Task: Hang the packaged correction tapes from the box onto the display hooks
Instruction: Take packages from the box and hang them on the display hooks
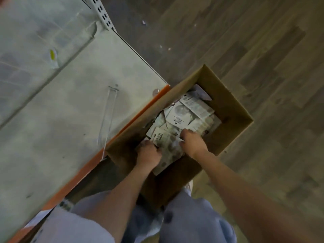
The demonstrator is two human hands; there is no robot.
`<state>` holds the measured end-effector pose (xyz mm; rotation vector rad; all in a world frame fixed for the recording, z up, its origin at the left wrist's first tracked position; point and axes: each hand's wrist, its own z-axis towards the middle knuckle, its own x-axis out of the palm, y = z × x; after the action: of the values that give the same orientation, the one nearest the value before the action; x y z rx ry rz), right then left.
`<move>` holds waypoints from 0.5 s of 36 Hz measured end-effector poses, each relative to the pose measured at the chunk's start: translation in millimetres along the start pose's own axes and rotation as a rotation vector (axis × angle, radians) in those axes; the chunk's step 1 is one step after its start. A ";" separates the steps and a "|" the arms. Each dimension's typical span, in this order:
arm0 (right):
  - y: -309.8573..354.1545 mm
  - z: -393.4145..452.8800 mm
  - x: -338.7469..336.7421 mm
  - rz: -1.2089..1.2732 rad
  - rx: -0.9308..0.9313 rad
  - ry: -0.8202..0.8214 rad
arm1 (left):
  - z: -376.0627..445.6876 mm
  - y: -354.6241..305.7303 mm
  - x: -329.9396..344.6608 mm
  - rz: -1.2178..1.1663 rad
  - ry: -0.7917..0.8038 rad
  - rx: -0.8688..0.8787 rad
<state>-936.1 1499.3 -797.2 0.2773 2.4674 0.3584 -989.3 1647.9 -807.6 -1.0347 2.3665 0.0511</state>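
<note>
An open cardboard box point(233, 109) stands on the floor beside the shelf, holding several white packaged correction tapes point(182, 114). Both my hands are down inside it. My left hand point(149, 153) grips the near left edge of a stack of packages point(168, 142). My right hand point(192, 140) curls its fingers over the right side of the same stack. The fingertips of both hands are hidden among the packages. A metal display hook point(109, 111) lies flat on the white shelf to the left.
A white base shelf point(66, 106) with an orange front edge point(133, 118) runs along the left of the box. A slotted upright point(103, 14) rises at the top. Wood-pattern floor point(245, 41) spreads to the right. My legs in light trousers fill the bottom.
</note>
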 end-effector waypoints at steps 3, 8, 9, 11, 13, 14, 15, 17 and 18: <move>-6.8 36.5 22.0 -0.089 0.014 0.038 | 45.3 8.3 32.5 -0.098 -0.008 -0.134; -10.6 74.4 54.8 -0.210 0.032 0.178 | 83.0 21.4 58.0 -0.280 -0.015 -0.297; -11.9 77.4 59.8 -0.239 0.034 0.181 | 90.8 26.8 62.1 -0.305 -0.021 -0.322; -13.9 79.3 67.4 -0.276 0.017 0.177 | 100.2 37.7 65.2 -0.308 -0.038 -0.348; -14.7 76.9 70.5 -0.256 -0.024 0.203 | 105.2 45.3 66.4 -0.354 -0.084 -0.369; -14.0 74.1 70.5 -0.222 -0.047 0.229 | 99.0 42.9 61.4 -0.382 -0.091 -0.372; -12.5 70.6 69.8 -0.187 -0.066 0.249 | 92.4 40.3 56.7 -0.404 -0.098 -0.366; -8.2 60.9 65.7 -0.138 -0.084 0.236 | 80.6 37.4 51.3 -0.408 -0.097 -0.360; -5.6 54.5 62.4 -0.123 -0.082 0.214 | 73.1 34.5 47.8 -0.400 -0.093 -0.344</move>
<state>-952.4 1521.8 -875.5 0.0549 2.6551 0.4558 -1005.0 1658.2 -899.6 -1.6140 2.0676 0.3580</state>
